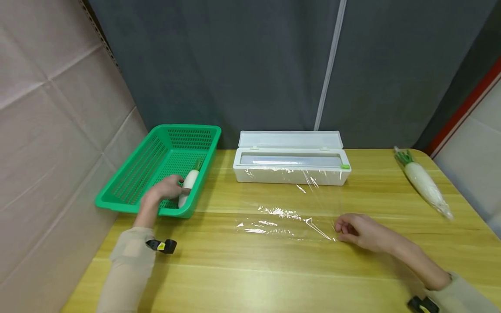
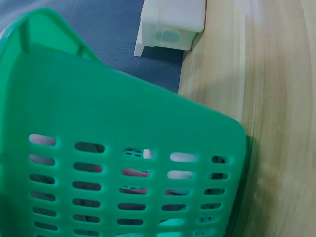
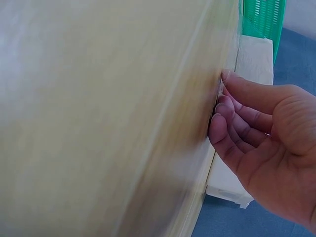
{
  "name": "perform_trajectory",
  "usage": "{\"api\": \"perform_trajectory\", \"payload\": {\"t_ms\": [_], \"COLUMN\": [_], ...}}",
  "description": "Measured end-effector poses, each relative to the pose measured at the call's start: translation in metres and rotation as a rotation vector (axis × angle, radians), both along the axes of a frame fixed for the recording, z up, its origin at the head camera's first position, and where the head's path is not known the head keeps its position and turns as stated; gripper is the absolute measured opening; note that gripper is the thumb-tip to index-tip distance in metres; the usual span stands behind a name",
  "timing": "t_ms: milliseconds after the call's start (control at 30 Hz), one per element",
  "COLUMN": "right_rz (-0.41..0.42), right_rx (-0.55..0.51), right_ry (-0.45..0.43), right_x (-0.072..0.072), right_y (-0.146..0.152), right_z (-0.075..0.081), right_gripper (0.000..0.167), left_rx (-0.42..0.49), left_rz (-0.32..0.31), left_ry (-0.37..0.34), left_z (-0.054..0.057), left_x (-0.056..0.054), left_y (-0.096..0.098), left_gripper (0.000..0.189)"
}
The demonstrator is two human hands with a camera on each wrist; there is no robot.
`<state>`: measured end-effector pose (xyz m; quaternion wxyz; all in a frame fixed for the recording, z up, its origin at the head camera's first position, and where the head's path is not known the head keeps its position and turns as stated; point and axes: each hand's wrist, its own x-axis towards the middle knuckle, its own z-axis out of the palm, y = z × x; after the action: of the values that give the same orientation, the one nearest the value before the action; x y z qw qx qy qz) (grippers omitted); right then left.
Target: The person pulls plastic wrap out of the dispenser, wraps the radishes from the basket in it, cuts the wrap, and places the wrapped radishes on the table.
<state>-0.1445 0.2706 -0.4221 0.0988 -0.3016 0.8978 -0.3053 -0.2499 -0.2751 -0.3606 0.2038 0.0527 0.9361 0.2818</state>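
Observation:
Inside the green basket (image 1: 188,126), my left hand (image 1: 166,189) grips a white radish (image 1: 191,179) with green stem ends, which lies along the right wall. In the left wrist view the basket's slotted wall (image 2: 123,103) hides most of that hand. A sheet of clear plastic wrap (image 1: 282,213) stretches over the table from the front of a white wrap dispenser (image 1: 289,177). At the sheet's near right corner, my right hand (image 1: 364,232) pinches the film between thumb and fingertips. The right wrist view shows this hand (image 3: 271,133) low at the table surface, fingers curled.
A film-wrapped white radish (image 1: 424,182) lies at the table's right end. The dispenser's lid (image 1: 290,139) stands raised, with a green slider (image 1: 345,166) at its right front. A dark curtain (image 1: 235,65) hangs behind the table, and a pale wall (image 1: 58,130) rises beside the basket.

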Motion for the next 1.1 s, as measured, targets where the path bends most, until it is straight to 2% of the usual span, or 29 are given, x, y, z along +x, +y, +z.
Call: {"api": "perform_trajectory", "payload": {"t_ms": [133,233,467,600,767,1000,1100], "right_rz": [-0.008,-0.011,-0.009,-0.008,-0.007,-0.011,-0.01], "right_rx": [0.008,0.013,0.011,0.012,0.011,0.01,0.008], "right_ry": [-0.004,-0.005,0.005,0.008,0.009,0.008,-0.002], "right_x": [0.0001,0.0002,0.0007,0.0008,0.0007,0.001,0.0013], "right_y": [0.0,-0.0001,-0.0003,-0.0005,-0.001,-0.0014,-0.0014], "right_z": [-0.0007,-0.0011,-0.0007,-0.0004,-0.0005,-0.0009,-0.0005], "right_gripper": [0.012,0.012,0.013,0.013,0.013,0.012,0.011], "left_rx": [-0.025,-0.007,0.027,0.062,0.119,0.089,0.107], "left_rz": [-0.004,0.01,0.048,0.076,0.115,0.147,0.162], "left_ry": [0.036,0.038,0.03,0.039,0.092,0.182,0.207], "left_z": [0.0003,0.0006,0.0018,0.0014,0.0017,0.0045,0.0061], "left_x": [0.0006,0.0011,0.0022,0.002,0.0018,0.0017,0.0035], "left_y": [-0.0007,-0.0006,-0.0001,-0.0009,-0.002,-0.0042,-0.0026], "left_gripper": [0.04,0.031,0.05,0.049,0.054,0.063,0.064]}}
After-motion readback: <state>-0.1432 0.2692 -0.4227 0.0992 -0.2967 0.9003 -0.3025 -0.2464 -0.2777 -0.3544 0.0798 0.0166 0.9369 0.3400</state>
